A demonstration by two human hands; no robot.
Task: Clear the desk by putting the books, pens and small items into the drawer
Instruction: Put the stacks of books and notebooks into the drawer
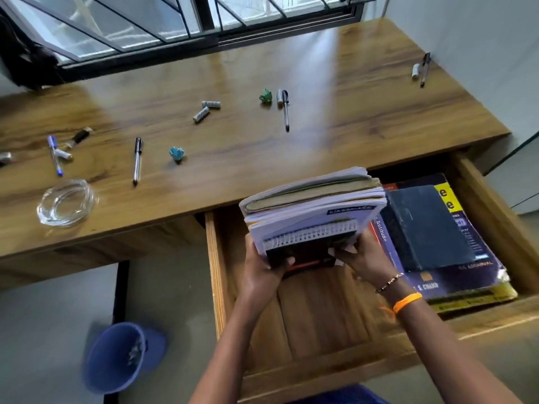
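Both hands hold a stack of notebooks (315, 211) above the open wooden drawer (214, 258). My left hand (261, 268) grips the stack's near left corner and my right hand (364, 262) grips its near right corner. A spiral-bound pad and a black book sit at the bottom of the stack. In the drawer's right half lie a large purple and yellow book (455, 281) and a dark hardcover (428, 228) on top of it. On the wooden desk (350, 112) lie several pens (137, 160), batteries (204, 110) and two crumpled paper balls (177, 154).
A glass ashtray (67, 202) stands near the desk's front left edge. A blue waste bin (116, 357) sits on the floor under the desk. A barred window (175, 27) runs along the far edge. Another pen and a battery (421, 68) lie at the far right.
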